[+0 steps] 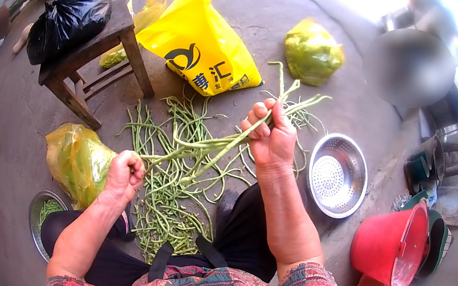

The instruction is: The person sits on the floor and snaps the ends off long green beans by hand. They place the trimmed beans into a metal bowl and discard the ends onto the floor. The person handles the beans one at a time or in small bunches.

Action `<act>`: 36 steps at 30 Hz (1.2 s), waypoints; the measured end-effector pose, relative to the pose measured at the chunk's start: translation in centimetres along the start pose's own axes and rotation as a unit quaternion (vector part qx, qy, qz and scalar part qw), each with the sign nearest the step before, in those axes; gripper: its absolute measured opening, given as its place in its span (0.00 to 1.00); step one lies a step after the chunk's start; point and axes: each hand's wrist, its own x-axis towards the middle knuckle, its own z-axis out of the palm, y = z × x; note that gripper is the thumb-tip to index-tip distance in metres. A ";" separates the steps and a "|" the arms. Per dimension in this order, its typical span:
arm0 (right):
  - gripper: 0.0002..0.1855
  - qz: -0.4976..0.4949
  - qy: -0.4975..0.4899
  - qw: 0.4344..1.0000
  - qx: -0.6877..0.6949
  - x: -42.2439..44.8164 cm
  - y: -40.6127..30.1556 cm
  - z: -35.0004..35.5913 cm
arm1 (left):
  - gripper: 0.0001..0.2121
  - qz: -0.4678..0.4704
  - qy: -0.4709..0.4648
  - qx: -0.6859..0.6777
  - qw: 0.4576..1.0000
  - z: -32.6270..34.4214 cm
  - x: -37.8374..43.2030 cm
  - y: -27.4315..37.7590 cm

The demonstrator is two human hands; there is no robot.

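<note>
My right hand [271,134] is closed around a bundle of long green beans [222,144], whose ends stick out above the fist. The bundle slants down to my left hand [126,171], which is closed on its other end. Below and between the hands, a loose heap of long beans [175,184] lies on the floor, with many short pieces at its near end by my legs. Right of the heap stands a perforated metal colander [337,176] with nothing in it. Another metal bowl [34,219] by my left knee holds short green pieces.
A wooden stool [72,65] bears a black plastic bag [68,25]. Beyond the beans stands a large yellow bag [210,43]. Yellow translucent bags lie at left [79,158] and far right [314,52]. A red bucket [381,243] lies tilted at right. Behind is a person, blurred [408,66].
</note>
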 end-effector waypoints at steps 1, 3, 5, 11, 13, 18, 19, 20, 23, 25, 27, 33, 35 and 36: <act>0.11 -0.013 -0.004 1.000 -0.020 0.0 0.0 0.5 | 0.08 0.002 0.036 -0.040 0.999 -1.1 1.0 0.0; 0.11 -0.060 -0.009 0.995 -0.083 -0.2 -1.1 1.2 | 0.09 -0.010 0.060 -0.093 0.994 -2.6 2.1 1.4; 0.11 -0.108 -0.004 0.978 -0.176 -0.4 -2.2 1.6 | 0.11 0.001 0.011 -0.084 0.996 -2.1 2.0 1.9; 0.09 -0.150 0.008 0.893 -0.424 0.5 -4.5 1.8 | 0.16 -0.051 -0.018 -0.063 0.997 -3.0 1.2 -0.4; 0.09 -0.120 0.006 0.901 -0.417 0.9 -7.0 -0.1 | 0.16 -0.053 -0.019 -0.056 0.997 -2.8 1.1 -0.7; 0.06 -0.067 0.192 0.826 -0.526 0.5 -11.1 -6.2 | 0.14 -0.086 -0.028 -0.048 0.995 -2.0 0.4 -1.0; 0.07 -0.048 0.234 0.801 -0.549 0.5 -11.6 -8.1 | 0.14 -0.091 -0.034 -0.046 0.994 -1.7 0.2 -1.0; 0.07 -0.029 0.275 0.773 -0.571 0.3 -11.9 -10.2 | 0.13 -0.097 -0.040 -0.044 0.993 -1.5 0.1 -0.9; 0.08 0.050 0.363 0.681 -0.634 0.1 -11.5 -14.4 | 0.13 -0.130 -0.039 -0.041 0.990 -1.4 -0.1 -1.1; 0.09 0.093 0.394 0.637 -0.656 0.3 -10.8 -16.9 | 0.13 -0.144 -0.033 -0.041 0.988 -1.2 0.0 -1.1; 0.11 0.129 0.407 0.599 -0.678 0.7 -10.2 -17.3 | 0.14 -0.152 -0.033 -0.037 0.987 -1.1 0.1 -1.2; 0.12 0.090 0.431 0.533 -0.723 6.2 -9.6 -24.5 | 0.13 -0.173 -0.028 -0.075 0.982 -1.3 0.2 -1.1; 0.16 0.073 0.449 0.495 -0.740 8.9 -10.5 -27.1 | 0.13 -0.181 -0.009 -0.095 0.979 -0.9 0.3 -0.7; 0.17 0.056 0.460 0.489 -0.739 10.3 -10.3 -27.8 | 0.13 -0.178 -0.012 -0.097 0.979 -1.1 0.4 -0.8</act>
